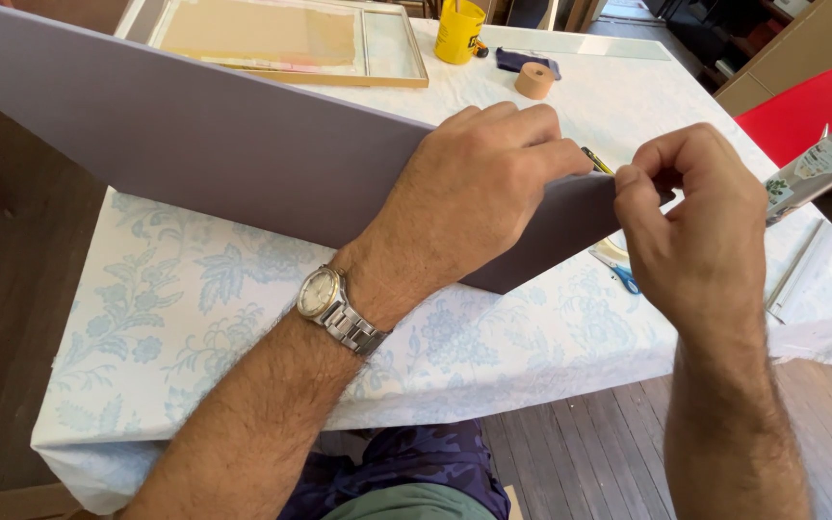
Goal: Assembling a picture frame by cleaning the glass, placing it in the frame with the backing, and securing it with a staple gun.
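Note:
A large grey-purple board [195, 135] stands tilted on its lower edge across the table, reaching from the upper left to the middle right. My left hand [474, 188], with a metal watch on the wrist, presses flat over the board's right end and grips its top edge. My right hand [690, 221] pinches the board's right corner between thumb and fingers. Just behind the board's top edge, a yellow-and-black pen-like tool [597, 160] shows between the two hands.
The table wears a white cloth with a pale blue floral print [175, 318]. At the back lie a wooden picture frame [291, 43], a yellow cup [459, 31] and a tape roll [534, 81]. Blue-handled scissors [620, 274] lie by my right hand. A red chair [806, 106] stands at right.

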